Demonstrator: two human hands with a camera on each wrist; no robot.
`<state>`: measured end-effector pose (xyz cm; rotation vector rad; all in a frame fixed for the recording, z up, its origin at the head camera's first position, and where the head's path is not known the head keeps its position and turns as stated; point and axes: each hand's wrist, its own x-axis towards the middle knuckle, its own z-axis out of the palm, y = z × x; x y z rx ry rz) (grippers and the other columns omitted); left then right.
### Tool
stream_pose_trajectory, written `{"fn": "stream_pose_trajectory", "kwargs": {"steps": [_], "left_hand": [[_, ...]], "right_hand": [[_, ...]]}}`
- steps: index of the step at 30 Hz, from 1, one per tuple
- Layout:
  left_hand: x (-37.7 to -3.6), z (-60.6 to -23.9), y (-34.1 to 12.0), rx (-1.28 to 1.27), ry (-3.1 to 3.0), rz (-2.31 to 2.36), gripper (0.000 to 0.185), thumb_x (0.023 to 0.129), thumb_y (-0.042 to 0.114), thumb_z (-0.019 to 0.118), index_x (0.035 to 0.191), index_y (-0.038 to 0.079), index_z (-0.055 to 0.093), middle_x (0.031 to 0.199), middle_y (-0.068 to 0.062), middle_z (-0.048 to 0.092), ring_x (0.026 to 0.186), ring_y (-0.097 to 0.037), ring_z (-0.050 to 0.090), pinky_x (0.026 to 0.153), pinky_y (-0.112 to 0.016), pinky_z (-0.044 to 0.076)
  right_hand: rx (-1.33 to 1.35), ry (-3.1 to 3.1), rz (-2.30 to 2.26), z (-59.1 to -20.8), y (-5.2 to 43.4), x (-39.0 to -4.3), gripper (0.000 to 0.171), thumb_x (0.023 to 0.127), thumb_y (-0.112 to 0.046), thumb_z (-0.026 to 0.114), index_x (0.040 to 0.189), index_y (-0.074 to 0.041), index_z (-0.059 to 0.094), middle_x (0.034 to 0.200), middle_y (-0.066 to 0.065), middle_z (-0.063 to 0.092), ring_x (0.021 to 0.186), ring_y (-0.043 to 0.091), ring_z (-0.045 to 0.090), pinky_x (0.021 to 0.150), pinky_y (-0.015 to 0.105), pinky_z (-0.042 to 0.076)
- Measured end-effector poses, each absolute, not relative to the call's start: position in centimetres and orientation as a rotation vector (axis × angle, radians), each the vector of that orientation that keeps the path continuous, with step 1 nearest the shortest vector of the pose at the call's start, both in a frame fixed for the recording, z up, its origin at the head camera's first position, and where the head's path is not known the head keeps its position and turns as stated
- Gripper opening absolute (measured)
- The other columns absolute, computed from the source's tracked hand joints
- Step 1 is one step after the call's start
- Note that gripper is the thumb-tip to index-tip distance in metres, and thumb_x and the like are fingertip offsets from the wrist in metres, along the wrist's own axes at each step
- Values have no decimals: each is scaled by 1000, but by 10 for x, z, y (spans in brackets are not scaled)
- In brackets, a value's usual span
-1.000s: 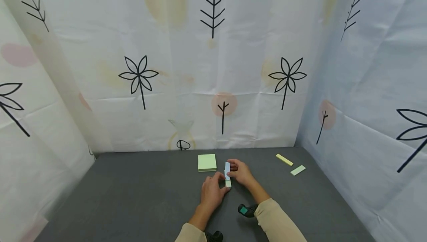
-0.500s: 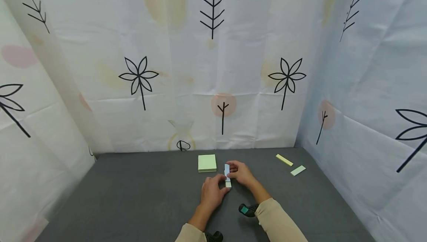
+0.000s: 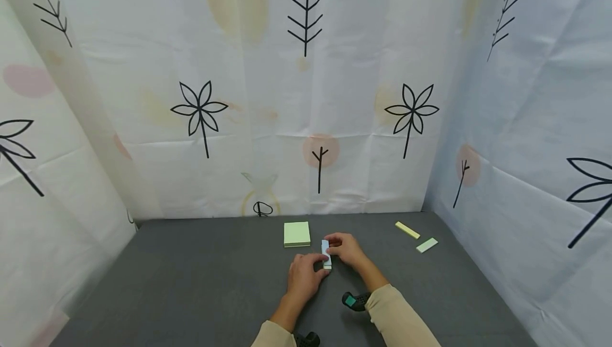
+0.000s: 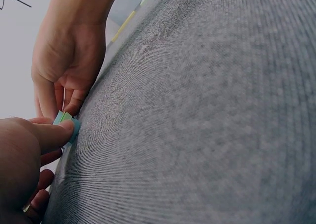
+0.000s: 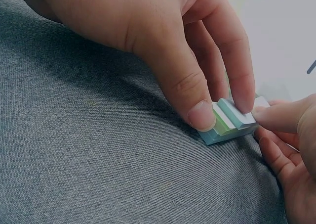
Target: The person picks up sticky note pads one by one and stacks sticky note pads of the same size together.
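A small stack of narrow sticky-note pads (image 3: 326,255), blue and green layers stepped at one end (image 5: 228,121), lies on the grey cloth. My right hand (image 3: 340,246) pinches the stack between thumb and forefinger (image 5: 242,98) from the far side. My left hand (image 3: 313,266) holds the near end, its thumb (image 4: 55,133) pressed on the blue-green edge (image 4: 69,124) and the other fingers curled beneath. In the left wrist view the right hand (image 4: 66,66) hangs over the stack from above.
A square pale-green pad (image 3: 297,233) lies just beyond the hands. A yellow strip (image 3: 407,229) and a pale-green strip (image 3: 427,244) lie at the right rear. Patterned curtains wall in the grey tabletop (image 3: 201,278) on three sides. A black device (image 3: 354,301) sits by the right sleeve.
The blue pad has slid toward me onto the green one, so the stack looks shorter. Both hands stay on it, the right one drawn slightly closer.
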<state>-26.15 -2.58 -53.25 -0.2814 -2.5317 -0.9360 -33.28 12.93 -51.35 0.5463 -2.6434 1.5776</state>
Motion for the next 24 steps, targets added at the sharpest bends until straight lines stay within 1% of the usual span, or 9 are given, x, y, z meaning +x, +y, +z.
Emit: {"fn": "stream_pose_trajectory", "kwargs": {"steps": [7,15,19,24], "left_hand": [[-261,-533,-25,-280,-2540,-930,27,71,20,85,97,23,78,94,5,72,79,-17,53,70,-37,43],[-264,-532,-26,-311,-2571,-855,28,72,24,85,100,22,79,95,5,72,78,-19,55,71,-40,46],[-264,-533,-27,-318,-2565,-838,26,73,24,85,98,22,79,96,5,72,79,-19,56,71,-39,46],[-265,-533,-26,-306,-2560,-849,22,73,23,85,94,24,80,96,6,72,81,-19,56,71,-39,46]], "right_hand": [[522,-2652,1599,-512,129,-331,26,83,4,72,109,5,69,101,15,68,92,30,64,75,39,52],[510,-2654,1621,-513,130,-330,27,83,4,72,110,5,68,103,16,68,93,31,64,77,41,52],[514,-2664,1621,-513,130,-331,28,83,2,72,111,5,69,103,16,68,95,31,63,75,40,52],[520,-2667,1617,-511,130,-331,25,84,1,72,109,4,69,102,14,68,93,29,64,73,36,52]]}}
